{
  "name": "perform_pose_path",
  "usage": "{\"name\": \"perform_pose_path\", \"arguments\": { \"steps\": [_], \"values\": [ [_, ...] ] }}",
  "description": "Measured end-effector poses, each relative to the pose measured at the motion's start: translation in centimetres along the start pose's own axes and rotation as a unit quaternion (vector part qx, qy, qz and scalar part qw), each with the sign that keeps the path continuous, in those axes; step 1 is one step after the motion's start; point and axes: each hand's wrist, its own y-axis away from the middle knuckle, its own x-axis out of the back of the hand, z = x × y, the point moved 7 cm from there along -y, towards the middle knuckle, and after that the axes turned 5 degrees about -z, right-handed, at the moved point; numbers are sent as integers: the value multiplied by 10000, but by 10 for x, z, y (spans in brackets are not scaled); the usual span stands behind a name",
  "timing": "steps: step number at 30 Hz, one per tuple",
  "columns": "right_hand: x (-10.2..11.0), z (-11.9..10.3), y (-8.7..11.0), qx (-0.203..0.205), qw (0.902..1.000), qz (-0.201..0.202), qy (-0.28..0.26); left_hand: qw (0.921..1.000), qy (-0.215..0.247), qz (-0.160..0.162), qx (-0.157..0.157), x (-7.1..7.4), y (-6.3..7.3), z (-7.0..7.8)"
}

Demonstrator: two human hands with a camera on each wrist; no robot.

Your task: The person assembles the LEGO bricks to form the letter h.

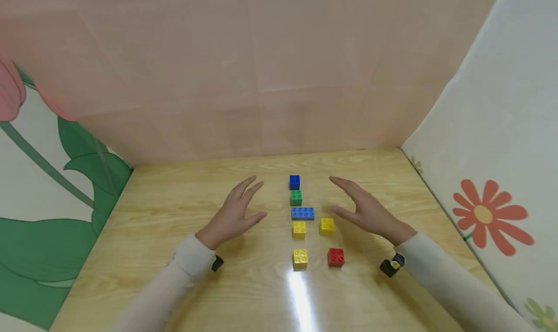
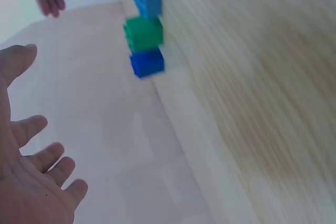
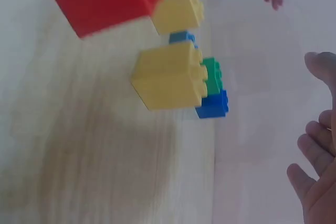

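Note:
Several toy building bricks stand on the wooden table between my hands. A column runs toward me: a dark blue brick (image 1: pixel 294 182), a green brick (image 1: pixel 296 197), a longer blue brick (image 1: pixel 302 213), a yellow brick (image 1: pixel 299 230) and another yellow brick (image 1: pixel 300 259). To the right of the column are a third yellow brick (image 1: pixel 326 227) and a red brick (image 1: pixel 336 257). My left hand (image 1: pixel 235 213) hovers left of the bricks, fingers spread, holding nothing. On the other side my right hand (image 1: pixel 372 211) is held likewise, nearest the right-hand yellow brick, touching none.
The wooden table (image 1: pixel 152 215) meets a pink cloth backdrop (image 1: pixel 261 80) at its far edge. Printed cloth walls border both sides, with green leaves (image 1: pixel 39 254) on the left and a red flower (image 1: pixel 484 214) on the right.

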Motion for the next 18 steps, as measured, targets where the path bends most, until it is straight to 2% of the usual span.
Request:
{"name": "perform_pose_path", "arguments": {
  "steps": [6, 14, 18],
  "values": [
    [-6, -13, 19, 294, 9994, -166, 38, 9990, 358, -165, -233, -15, 4, 23],
    [-18, -21, 35, 549, 9980, -299, -13, 9947, 791, -655, -5, -39, 11, 39],
    [-20, -25, 40, 623, 9972, -409, -65, 9929, 832, -848, -99, -47, 13, 49]
  ]
}}
